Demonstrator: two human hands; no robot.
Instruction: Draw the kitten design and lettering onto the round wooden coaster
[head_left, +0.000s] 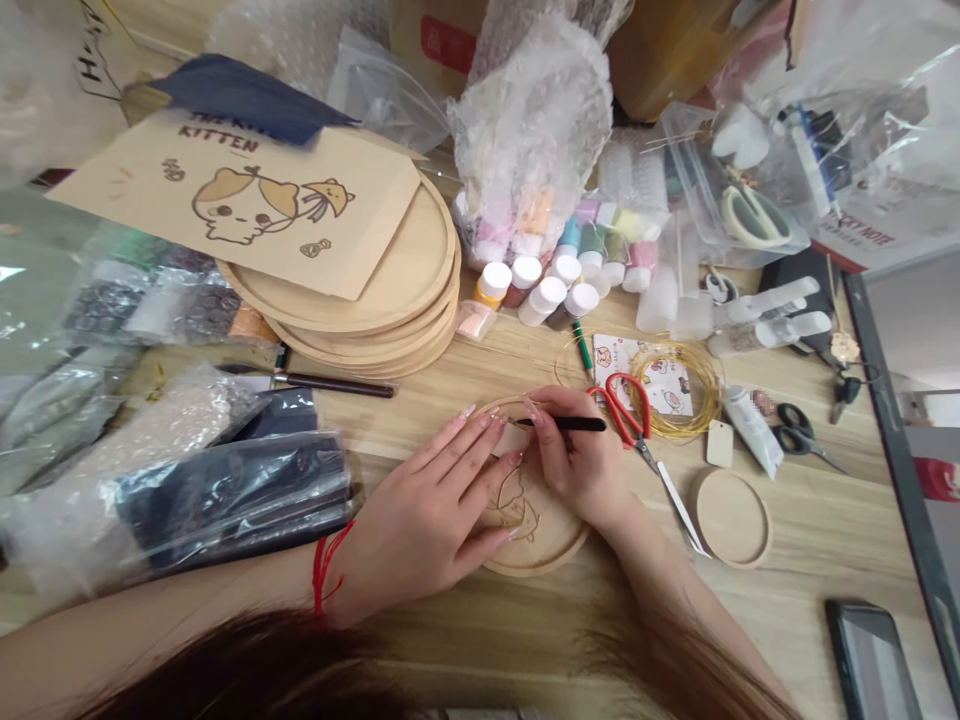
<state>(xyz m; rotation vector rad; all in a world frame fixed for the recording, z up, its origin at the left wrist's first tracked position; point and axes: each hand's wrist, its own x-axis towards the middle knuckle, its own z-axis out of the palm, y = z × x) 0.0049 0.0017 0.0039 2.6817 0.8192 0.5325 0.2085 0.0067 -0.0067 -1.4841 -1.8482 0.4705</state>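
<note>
Wood-grained tabletop (795,610) spread beneath a crowd of craft supplies. Farthest to the left of the person's fingers, and beyond them, clear bags of dark grains (180,300) lay bunched together; nearer, also left of the fingers, was a glossy plastic packet with dark blue contents (232,495). A tan sheet printed with a kitten (247,205) rested on a stack of round wooden trays (420,265), both beyond the left fingers, and a slim dark brown stick (337,384) lay just on the near side of the stack. The left hand (431,505), with a red string bracelet (325,570) at its wrist, had its fingers stretched out and slightly parted, thumb set well apart, pinching nothing visible; they lay across the left part of a round wooden tray (556,535) bearing an outline drawing (525,520). Beyond the fingertips stood white-capped bottles (544,298). The right hand (581,460) had thumb and forefinger closed on a slim black tool (576,424), its point close to the left fingertips. Just right of the right fingers were a red-handled tool (645,405), a coil of gold wire (709,400) and, nearer the person, a small round wooden piece (694,510). Farther right lay a white tube (752,430), black scissors (799,432) and, nearest the person, a phone (874,660).
</note>
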